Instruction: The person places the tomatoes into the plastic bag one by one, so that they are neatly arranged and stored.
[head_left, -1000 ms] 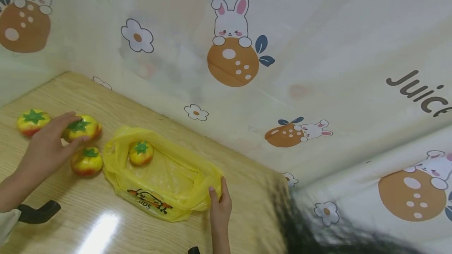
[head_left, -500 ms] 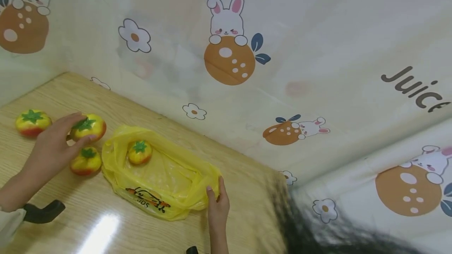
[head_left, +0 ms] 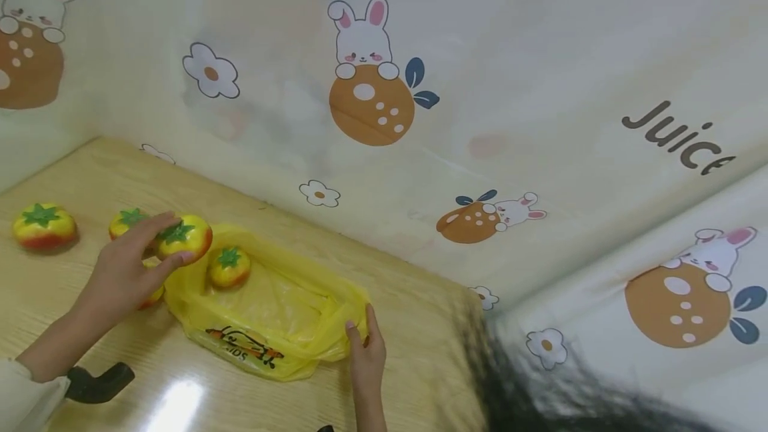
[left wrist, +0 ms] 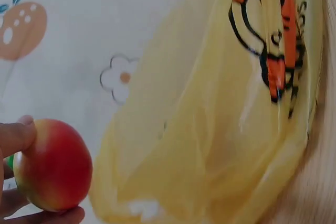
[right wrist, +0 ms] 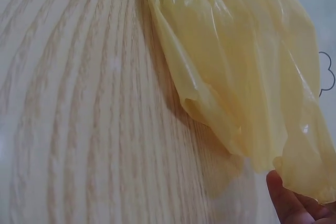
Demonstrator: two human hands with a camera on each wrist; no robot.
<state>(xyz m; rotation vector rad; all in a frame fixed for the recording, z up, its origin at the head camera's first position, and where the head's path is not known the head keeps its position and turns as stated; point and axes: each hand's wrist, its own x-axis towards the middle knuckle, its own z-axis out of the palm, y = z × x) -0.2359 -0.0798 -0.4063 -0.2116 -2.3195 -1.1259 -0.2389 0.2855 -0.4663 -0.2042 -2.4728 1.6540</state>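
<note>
My left hand [head_left: 123, 275] holds a yellow-and-red toy tomato [head_left: 197, 235] with a green star-shaped top between thumb and fingers, over the left rim of a yellow plastic bag [head_left: 300, 355]. In the left wrist view the held tomato's smooth red underside [left wrist: 59, 166] shows beside the bag's wall [left wrist: 210, 145]. Inside the wide-mouthed bag lies a smaller tomato [head_left: 231, 269]. At the bag's right end, my right hand [head_left: 368, 352] pinches the rim; its fingertips [right wrist: 274, 182] show at the plastic edge in the right wrist view.
Another tomato [head_left: 45, 227] stands at the table's far left. Two more, one behind the left hand [head_left: 128, 220] and one below it [head_left: 154, 297], are partly hidden. A printed rabbit-pattern sheet [head_left: 264, 132] rises behind the wooden table [head_left: 414, 365]. Dark hair [head_left: 510, 379] blurs the lower right.
My left hand has lifted the tomato and carried it right, to the bag's left rim, uncovering another tomato behind. My right hand keeps its hold on the bag. The head view has shifted slightly.
</note>
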